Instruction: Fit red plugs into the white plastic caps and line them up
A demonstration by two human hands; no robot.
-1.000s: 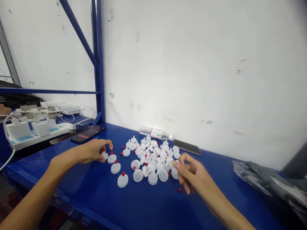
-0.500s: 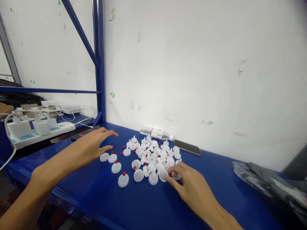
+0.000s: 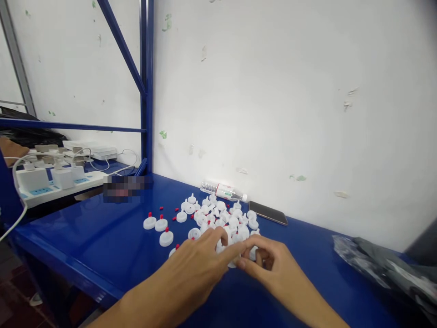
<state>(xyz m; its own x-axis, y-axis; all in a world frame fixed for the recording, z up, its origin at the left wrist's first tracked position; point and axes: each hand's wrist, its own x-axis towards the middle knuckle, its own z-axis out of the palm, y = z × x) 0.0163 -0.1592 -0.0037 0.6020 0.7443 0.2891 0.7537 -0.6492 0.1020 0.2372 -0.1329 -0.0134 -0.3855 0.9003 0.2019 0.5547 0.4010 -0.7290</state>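
Note:
A heap of several white plastic caps with loose red plugs lies on the blue table. Three caps fitted with red plugs stand in a row left of the heap. My left hand and my right hand meet fingertip to fingertip at the heap's near edge. My right hand's fingers curl around a white cap. My left hand's fingers reach over the front caps and hide them; what it holds does not show.
A small water bottle lies at the wall, with a dark phone beside it. A blurred phone and a white power strip with chargers sit at left. A black plastic bag lies at right. A blue rack post rises behind.
My left hand left the row of fitted caps and swept right to meet my right hand at the heap's front. My right hand closed its fingers there.

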